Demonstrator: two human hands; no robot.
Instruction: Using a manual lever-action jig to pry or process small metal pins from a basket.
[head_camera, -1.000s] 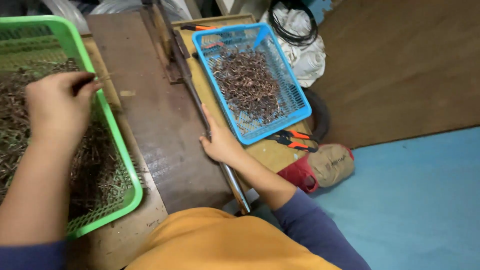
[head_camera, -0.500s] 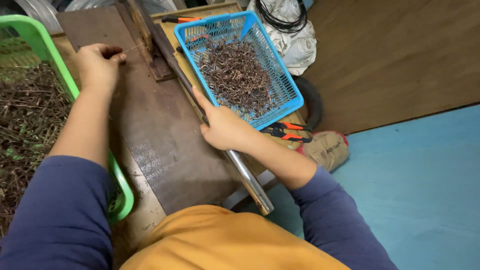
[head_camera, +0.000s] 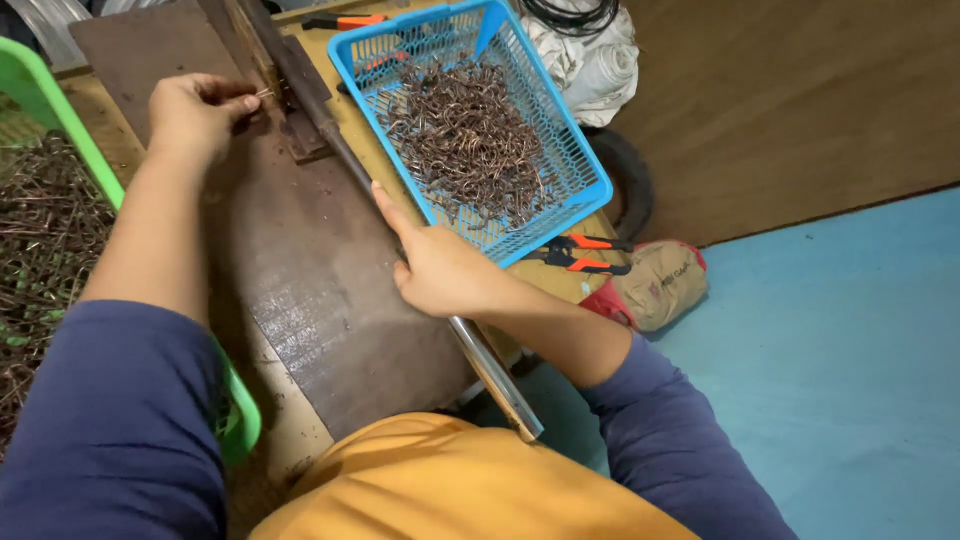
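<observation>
My left hand (head_camera: 193, 115) pinches a thin brown wire piece (head_camera: 262, 93) against the dark metal cutter block (head_camera: 300, 135) at the top of the worn board (head_camera: 300, 290). My right hand (head_camera: 432, 265) grips the long metal lever (head_camera: 490, 370) that runs from the cutter down toward me. A blue basket (head_camera: 580, 180) right of the lever holds a heap of bent brown wire pieces (head_camera: 465, 140). A green basket (head_camera: 60, 110) on the left holds many straight wires (head_camera: 45, 240).
Orange-handled pliers (head_camera: 575, 253) lie at the bench edge below the blue basket. A tan bag (head_camera: 660, 285) and a dark tyre (head_camera: 630, 180) sit on the blue floor (head_camera: 830, 380). White cloth and black cable (head_camera: 590, 50) lie behind the basket.
My left hand has left the green basket and moved right to the cutter with a wire piece. The view has shifted left and closer. My right hand stays on the lever.
</observation>
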